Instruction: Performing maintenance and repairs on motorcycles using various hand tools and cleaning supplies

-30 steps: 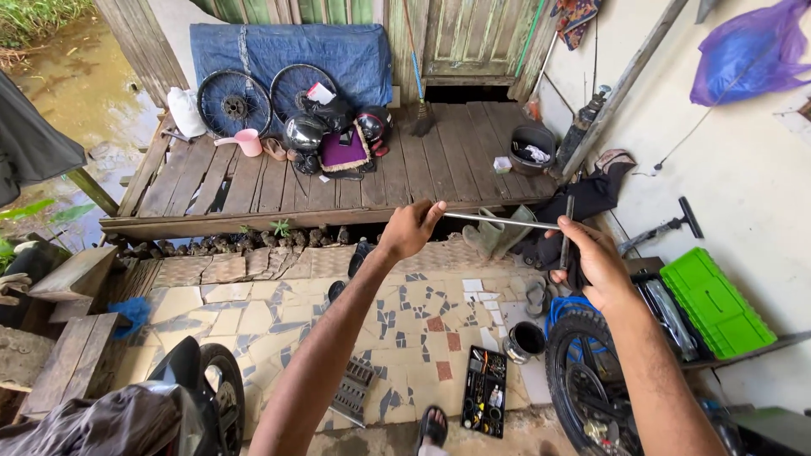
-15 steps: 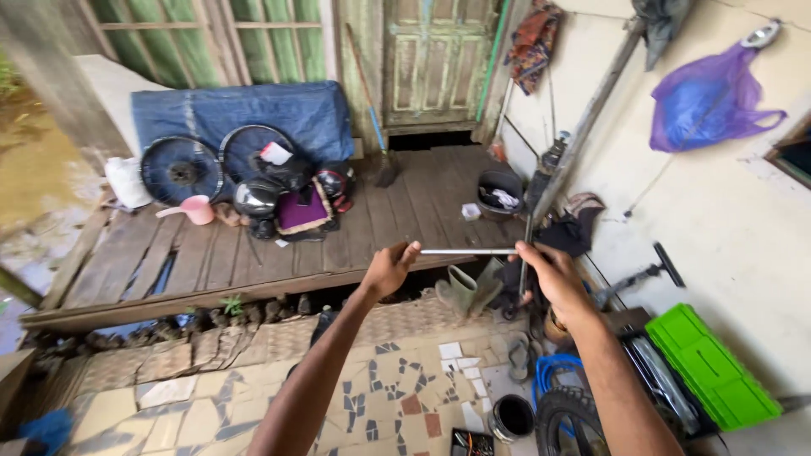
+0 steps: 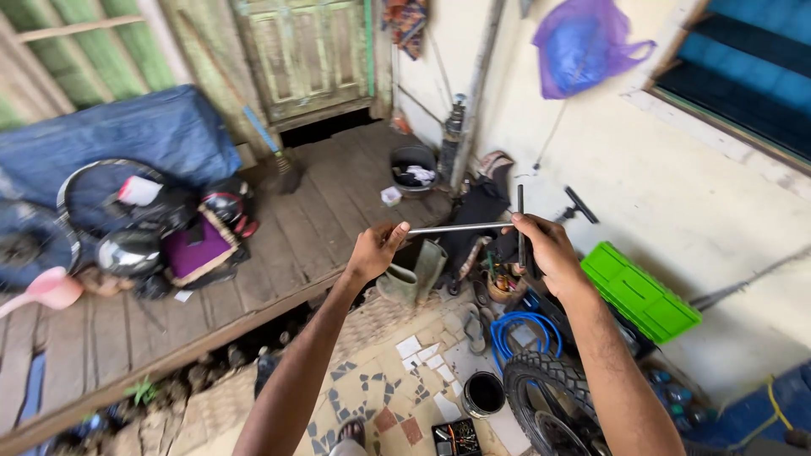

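Steel rod (image 3: 456,228) still level between hands; left hand (image 3: 376,251), right hand (image 3: 549,253) unchanged.

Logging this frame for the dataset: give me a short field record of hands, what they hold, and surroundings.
left hand: grips one end of a thin metal rod, held level
right hand: grips the other end of the rod, plus a dark bar standing upright
below hands: knobby tyre, blue hose coil, small black tub
right side: green crate by the wall
left side: wooden deck with wheel rims and blue tarp
on wall: purple bag
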